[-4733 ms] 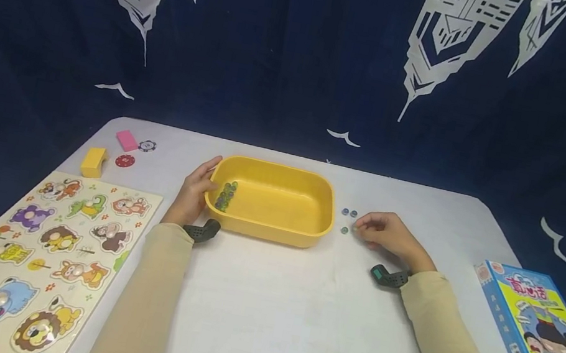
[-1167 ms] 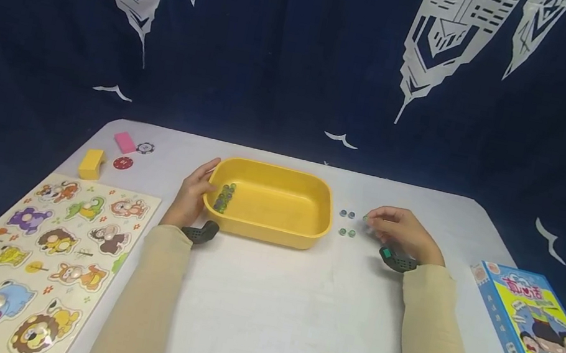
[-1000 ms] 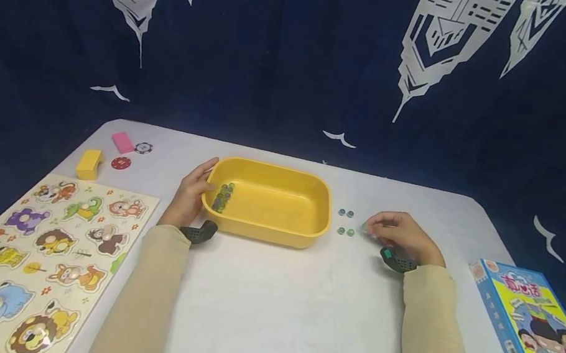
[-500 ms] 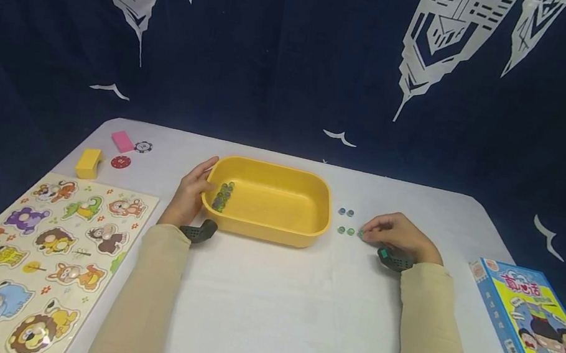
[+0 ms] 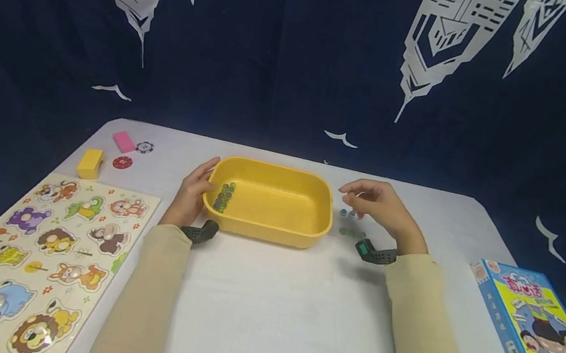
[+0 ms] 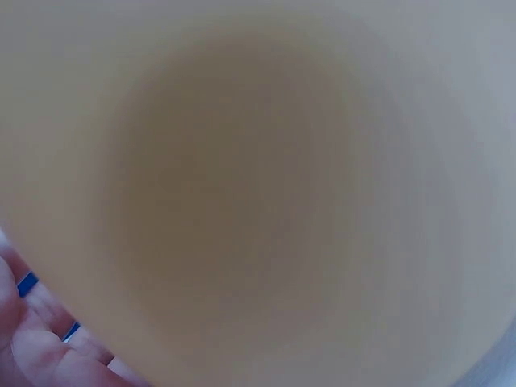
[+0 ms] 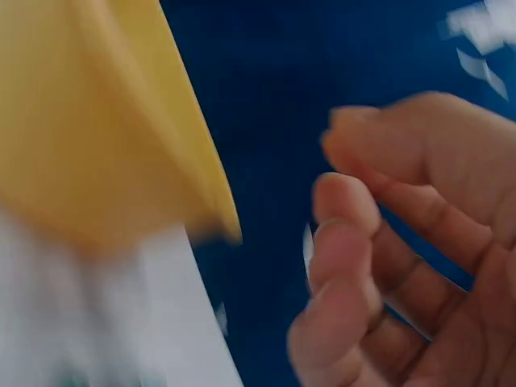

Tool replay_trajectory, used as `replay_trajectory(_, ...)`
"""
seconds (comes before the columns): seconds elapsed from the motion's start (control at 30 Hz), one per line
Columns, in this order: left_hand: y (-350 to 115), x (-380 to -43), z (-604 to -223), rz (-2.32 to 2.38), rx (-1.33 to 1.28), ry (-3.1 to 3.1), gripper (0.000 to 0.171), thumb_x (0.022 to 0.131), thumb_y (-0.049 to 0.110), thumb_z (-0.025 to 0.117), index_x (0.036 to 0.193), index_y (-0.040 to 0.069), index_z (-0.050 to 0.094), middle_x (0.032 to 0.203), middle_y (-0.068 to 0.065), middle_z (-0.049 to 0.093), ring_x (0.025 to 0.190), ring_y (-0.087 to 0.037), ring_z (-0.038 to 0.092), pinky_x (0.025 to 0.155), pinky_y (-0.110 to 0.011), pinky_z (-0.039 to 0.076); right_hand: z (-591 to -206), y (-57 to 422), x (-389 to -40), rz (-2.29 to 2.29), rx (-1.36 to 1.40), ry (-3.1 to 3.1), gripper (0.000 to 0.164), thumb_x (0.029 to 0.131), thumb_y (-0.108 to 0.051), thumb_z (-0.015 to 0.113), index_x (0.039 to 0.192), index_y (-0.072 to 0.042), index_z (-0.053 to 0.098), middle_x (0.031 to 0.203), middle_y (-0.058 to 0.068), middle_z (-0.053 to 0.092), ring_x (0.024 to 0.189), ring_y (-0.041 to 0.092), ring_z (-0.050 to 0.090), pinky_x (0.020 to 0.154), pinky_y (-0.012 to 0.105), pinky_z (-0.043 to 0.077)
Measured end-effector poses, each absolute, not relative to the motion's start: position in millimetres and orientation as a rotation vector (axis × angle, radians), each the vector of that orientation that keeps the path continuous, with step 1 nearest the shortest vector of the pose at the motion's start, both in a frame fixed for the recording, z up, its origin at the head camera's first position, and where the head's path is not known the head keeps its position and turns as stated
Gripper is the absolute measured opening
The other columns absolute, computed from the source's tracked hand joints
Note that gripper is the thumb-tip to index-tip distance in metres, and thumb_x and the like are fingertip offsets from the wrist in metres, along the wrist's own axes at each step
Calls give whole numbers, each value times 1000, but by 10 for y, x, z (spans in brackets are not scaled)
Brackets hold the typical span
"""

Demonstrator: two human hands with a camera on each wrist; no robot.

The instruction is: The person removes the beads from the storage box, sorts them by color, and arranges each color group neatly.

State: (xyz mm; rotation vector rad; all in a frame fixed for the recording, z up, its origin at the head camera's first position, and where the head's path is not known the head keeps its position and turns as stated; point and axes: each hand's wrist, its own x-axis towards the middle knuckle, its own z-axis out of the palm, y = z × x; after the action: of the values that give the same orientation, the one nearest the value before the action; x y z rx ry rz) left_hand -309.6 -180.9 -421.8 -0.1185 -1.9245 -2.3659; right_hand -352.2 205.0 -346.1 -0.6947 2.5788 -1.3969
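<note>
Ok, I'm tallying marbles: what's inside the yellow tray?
In the yellow tray, small marbles cluster at the end the left hand holds. The hand covers some rim there; the near wall's inner face is hidden.

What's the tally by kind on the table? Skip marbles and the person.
Yellow tray: 1
Blocks: 2 (yellow block, pink block)
Chips: 2 (red chip, black-and-white chip)
Animal puzzle board: 1
Printed box: 1
Total: 7

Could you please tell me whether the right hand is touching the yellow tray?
Apart. The right wrist view shows it: the dark blue backdrop is visible between the right hand and the yellow tray.
</note>
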Motion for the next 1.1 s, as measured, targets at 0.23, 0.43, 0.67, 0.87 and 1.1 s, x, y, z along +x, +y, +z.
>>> replay_trajectory(0.23, -1805, -3076, -4214, -2351, -125, -1922, 73, 86, -1, 41, 157, 11, 29, 158, -14, 36, 145, -27, 35, 121, -39, 24, -3417, 1328, -3404, -1378, -938, 2390, 26, 92, -9, 67, 113, 6, 69, 101, 28, 66, 80, 36, 64, 74, 49, 59)
replay_trajectory(0.43, -1818, -3104, -4241, -2336, -117, -1944, 73, 85, 1, 42, 157, 12, 30, 157, -13, 37, 144, -26, 35, 121, -39, 23, -3512, 742, -3391, -1227, -1112, 2209, 22, 92, -4, 67, 111, 7, 70, 102, 20, 70, 79, 28, 64, 73, 35, 58)
replay_trajectory(0.67, -1816, -3119, -4259, -2322, -106, -1957, 74, 84, 3, 42, 156, 11, 32, 157, -13, 38, 145, -26, 34, 121, -40, 21, -3690, 305, -3410, -988, -1119, 2216, 19, 92, -6, 68, 108, -5, 76, 102, 2, 74, 95, 13, 64, 90, 27, 53)
replay_trajectory(0.87, -1817, -3103, -4247, -2315, -90, -1966, 74, 83, 3, 43, 156, 13, 33, 157, -11, 38, 145, -25, 35, 121, -39, 23, -3712, 118, -3402, -843, -1035, 2293, 19, 89, -4, 67, 104, -8, 79, 99, -1, 74, 90, 13, 62, 83, 23, 50)
replay_trajectory(1.1, -1826, -3111, -4243, -2319, -108, -1966, 75, 83, 3, 42, 156, 11, 31, 158, -12, 37, 145, -25, 35, 121, -40, 23, -3703, 21, -3425, -728, -1014, 2317, 16, 88, -3, 68, 100, -7, 78, 92, 0, 74, 79, 12, 57, 69, 20, 45)
